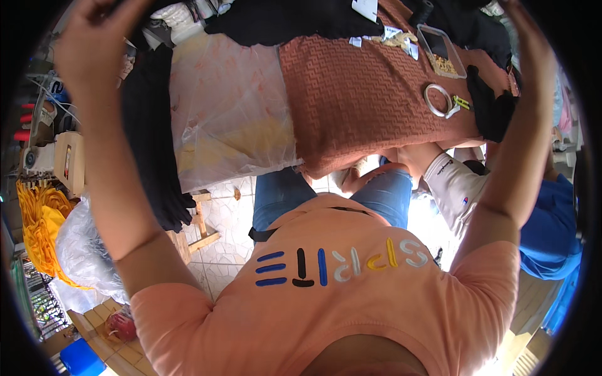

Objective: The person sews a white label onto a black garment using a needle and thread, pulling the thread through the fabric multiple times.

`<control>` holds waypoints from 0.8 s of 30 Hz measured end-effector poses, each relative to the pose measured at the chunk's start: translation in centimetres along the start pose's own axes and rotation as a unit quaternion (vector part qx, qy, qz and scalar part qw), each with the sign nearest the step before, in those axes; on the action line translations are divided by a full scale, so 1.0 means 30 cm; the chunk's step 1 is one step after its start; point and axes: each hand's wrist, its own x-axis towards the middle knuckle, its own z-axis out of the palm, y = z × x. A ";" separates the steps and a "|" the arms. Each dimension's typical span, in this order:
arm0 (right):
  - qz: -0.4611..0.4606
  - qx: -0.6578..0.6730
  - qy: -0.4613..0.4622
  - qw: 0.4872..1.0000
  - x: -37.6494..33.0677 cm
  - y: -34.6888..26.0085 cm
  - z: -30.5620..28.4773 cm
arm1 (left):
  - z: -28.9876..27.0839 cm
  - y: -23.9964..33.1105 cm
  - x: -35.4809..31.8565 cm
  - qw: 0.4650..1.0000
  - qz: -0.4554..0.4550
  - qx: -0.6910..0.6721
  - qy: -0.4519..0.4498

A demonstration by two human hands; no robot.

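I see both arms raised: my left hand [94,31] is loosely curled above the black cloth [150,131]; my right hand's grip I cannot tell.

Rust-coloured knitted cloth [357,94] beside clear plastic sheet [226,106]; a tape roll [437,100] lies on the cloth

Clear plastic bag [229,109] holding pale yellow and pink cloth, below and right of the raised left hand [94,37]. White paper tags [365,9], and a clear rectangular plastic box [442,50], left of the right forearm.
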 end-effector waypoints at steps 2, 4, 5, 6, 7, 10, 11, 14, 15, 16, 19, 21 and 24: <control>0.083 0.029 -0.072 0.994 -0.202 0.190 -0.034 | 0.131 0.156 -0.245 0.992 0.034 -0.118 -0.039; 0.130 0.101 -0.071 0.984 -0.400 0.271 0.018 | 0.215 0.148 -0.411 0.967 0.081 -0.217 -0.103; 0.131 0.078 -0.087 0.984 -0.484 0.311 0.037 | 0.252 0.131 -0.494 0.962 0.077 -0.203 -0.166; 0.131 0.063 -0.106 0.984 -0.560 0.349 0.069 | 0.263 0.135 -0.565 0.947 0.076 -0.229 -0.211; 0.127 0.013 -0.119 0.985 -0.630 0.369 0.094 | 0.278 0.136 -0.632 0.940 0.058 -0.220 -0.254; 0.111 -0.084 -0.165 0.976 -0.752 0.370 0.110 | 0.325 0.112 -0.793 0.903 0.025 -0.264 -0.339; 0.135 -0.081 -0.175 0.972 -0.770 0.367 0.106 | 0.326 0.112 -0.818 0.896 0.024 -0.260 -0.360; 0.190 -0.075 -0.204 0.957 -0.811 0.352 0.076 | 0.305 0.114 -0.870 0.873 0.027 -0.247 -0.420; 0.198 -0.075 -0.213 0.954 -0.813 0.344 0.065 | 0.300 0.116 -0.876 0.864 0.033 -0.243 -0.440; 0.206 -0.075 -0.222 0.950 -0.818 0.340 0.058 | 0.295 0.117 -0.884 0.855 0.039 -0.239 -0.459; 0.198 -0.091 -0.275 0.937 -0.818 0.327 0.061 | 0.299 0.117 -0.896 0.841 0.072 -0.236 -0.482; 0.186 -0.100 -0.282 0.936 -0.788 0.314 0.073 | 0.310 0.121 -0.877 0.833 0.064 -0.258 -0.484; 0.164 -0.098 -0.261 0.946 -0.721 0.314 0.101 | 0.332 0.120 -0.858 0.857 0.007 -0.300 -0.420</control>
